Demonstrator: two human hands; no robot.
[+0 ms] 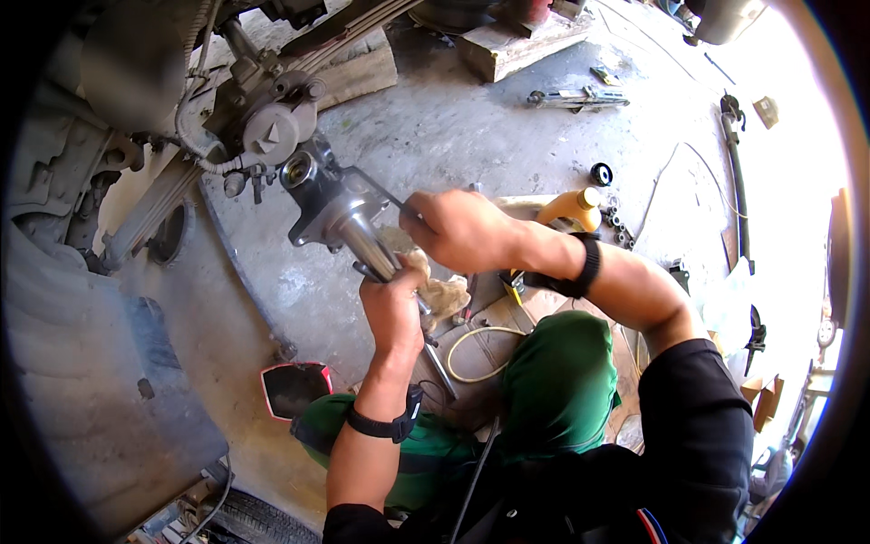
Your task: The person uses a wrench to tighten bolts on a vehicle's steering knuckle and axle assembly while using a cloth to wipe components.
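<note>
black top [589, 499] (red-white-blue trim [650, 525]) | black sleeves [693, 403] | green trousers [557, 385] | black forearm bands [590, 263]

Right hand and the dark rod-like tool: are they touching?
Touching: the head view shows the right hand closed around the near end of the dark rod-like tool.

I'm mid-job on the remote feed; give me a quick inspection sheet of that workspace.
Surface: grey concrete floor, stained.
Work things: metal spindle, slim dark tool.
Clutter: yellow bottle and black ring to the right, red-edged black object lower left.
Hands: left hand at the spindle's lower end, grip partly hidden; right hand closed on the tool.
Cables: pale loop, lower centre.
Surroundings: vehicle parts upper left, tyre lower left, wooden block at top.
</note>
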